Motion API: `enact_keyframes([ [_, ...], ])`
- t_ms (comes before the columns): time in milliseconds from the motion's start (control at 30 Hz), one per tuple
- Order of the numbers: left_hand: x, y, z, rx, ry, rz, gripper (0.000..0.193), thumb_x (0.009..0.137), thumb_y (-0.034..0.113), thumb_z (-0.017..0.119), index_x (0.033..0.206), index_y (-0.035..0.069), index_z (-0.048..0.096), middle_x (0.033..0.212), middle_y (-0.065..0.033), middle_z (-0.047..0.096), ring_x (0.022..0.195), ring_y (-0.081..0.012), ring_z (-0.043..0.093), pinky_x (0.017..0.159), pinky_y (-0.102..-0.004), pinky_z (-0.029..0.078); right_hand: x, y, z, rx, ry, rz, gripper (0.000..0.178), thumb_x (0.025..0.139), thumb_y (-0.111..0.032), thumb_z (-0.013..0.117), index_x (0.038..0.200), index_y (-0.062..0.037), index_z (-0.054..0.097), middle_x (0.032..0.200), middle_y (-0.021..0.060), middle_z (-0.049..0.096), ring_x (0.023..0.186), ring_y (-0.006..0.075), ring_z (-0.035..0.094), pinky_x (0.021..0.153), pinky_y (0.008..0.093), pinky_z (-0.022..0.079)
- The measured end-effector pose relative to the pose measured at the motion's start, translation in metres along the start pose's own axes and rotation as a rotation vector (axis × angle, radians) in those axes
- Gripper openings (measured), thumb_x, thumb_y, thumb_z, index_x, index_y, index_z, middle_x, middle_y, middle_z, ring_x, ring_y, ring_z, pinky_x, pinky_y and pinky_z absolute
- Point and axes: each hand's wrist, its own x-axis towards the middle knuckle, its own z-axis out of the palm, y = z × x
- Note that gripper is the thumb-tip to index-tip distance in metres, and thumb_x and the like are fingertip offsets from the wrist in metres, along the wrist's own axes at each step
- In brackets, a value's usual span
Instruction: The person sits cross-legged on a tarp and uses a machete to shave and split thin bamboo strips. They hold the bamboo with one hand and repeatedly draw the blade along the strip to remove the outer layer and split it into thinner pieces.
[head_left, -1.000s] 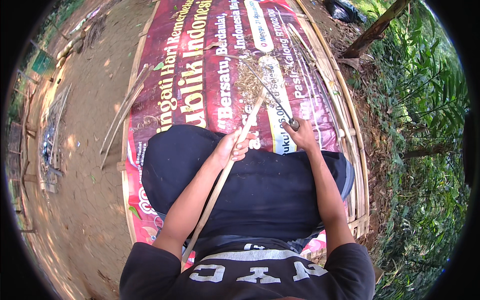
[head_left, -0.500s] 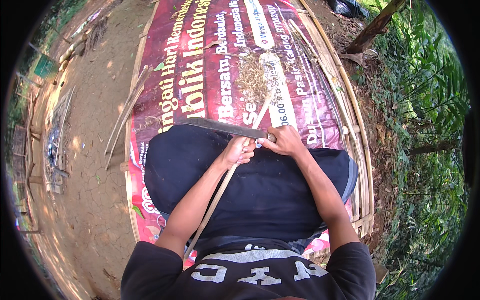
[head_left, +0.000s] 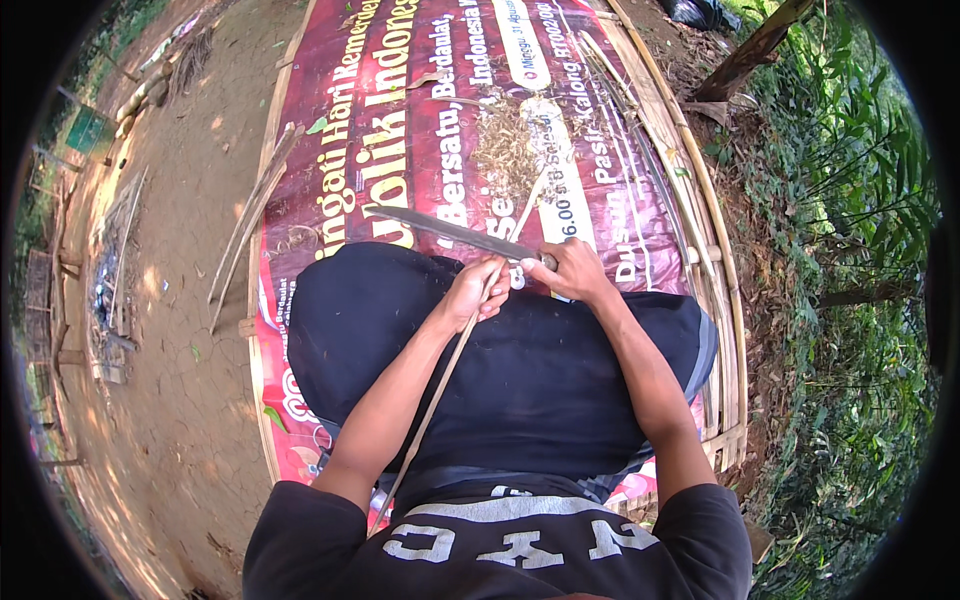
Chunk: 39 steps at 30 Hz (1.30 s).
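Note:
My left hand (head_left: 477,291) is closed round a long, thin, pale strip of bamboo (head_left: 432,408). The strip runs slantwise from beside my waist, over my lap, to the printed banner ahead. In my right hand (head_left: 576,272) is the handle of a machete (head_left: 450,232), its long dark blade pointing left and slightly away from me. The blade lies across the bamboo strip just beyond my left fingers. Both hands are close together above my dark-clothed lap. Most of the machete handle is hidden in my right fist.
I sit on a red printed banner (head_left: 390,130) spread over a bamboo platform (head_left: 735,330). Pale shavings (head_left: 505,150) lie piled ahead. Loose bamboo strips (head_left: 262,200) rest at the left edge, others on the right. Bare earth is on the left, leafy plants (head_left: 850,400) on the right.
The machete has shifted slightly away from me, its tip swinging farther forward so the blade slants more. My right hand has moved a little forward and left; the left still grips the strip.

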Motion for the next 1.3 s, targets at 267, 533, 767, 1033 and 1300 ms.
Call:
enact_keyframes([
  [267,-0.003,-0.011,-0.013,-0.178,0.024,0.037,0.024,0.096,0.032,0.056,0.090,0.009,0.056,0.068,0.0016,0.047,0.045,-0.0081,0.045,0.036,-0.0227,0.035,-0.004,-0.029,0.008,0.062,-0.013,-0.083,0.060,0.088,-0.061,0.063,0.070,-0.0040,0.067,0.051,0.0159,0.057,0.052,0.0384,0.061,0.054,0.0467,0.048],
  [533,-0.011,0.005,0.001,0.047,0.125,0.217,0.031,0.104,0.037,0.052,0.094,0.007,0.054,0.063,-0.0013,0.050,0.040,-0.0092,0.046,0.033,-0.0223,0.033,-0.008,-0.040,-0.002,0.114,-0.010,-0.087,0.057,0.088,-0.059,0.063,0.074,-0.0041,0.070,0.051,0.0138,0.056,0.052,0.0378,0.061,0.055,0.0461,0.048],
  [767,-0.010,-0.001,-0.004,0.266,0.205,0.297,0.036,0.106,0.040,0.048,0.085,0.010,0.051,0.061,-0.0001,0.050,0.040,-0.0077,0.045,0.035,-0.0222,0.036,-0.006,-0.036,-0.001,0.104,-0.037,-0.100,0.056,0.086,-0.059,0.065,0.071,-0.0044,0.066,0.051,0.0132,0.055,0.051,0.0372,0.059,0.053,0.0459,0.046],
  [1033,-0.007,-0.002,-0.009,0.349,0.276,0.280,0.035,0.105,0.038,0.047,0.083,0.011,0.051,0.060,0.0008,0.049,0.045,-0.0057,0.047,0.038,-0.0219,0.038,-0.003,-0.021,0.016,0.037,-0.028,-0.104,0.058,0.084,-0.060,0.064,0.067,-0.0054,0.062,0.054,0.0131,0.056,0.052,0.0374,0.058,0.054,0.0473,0.044],
  [1300,-0.008,-0.001,-0.010,0.210,0.345,0.204,0.029,0.104,0.033,0.049,0.087,0.010,0.056,0.064,0.0000,0.051,0.047,-0.0077,0.048,0.042,-0.0237,0.041,0.001,0.007,0.015,-0.046,0.050,-0.135,0.063,0.083,-0.067,0.062,0.074,-0.0052,0.071,0.052,0.0152,0.058,0.053,0.0372,0.062,0.054,0.0458,0.049],
])
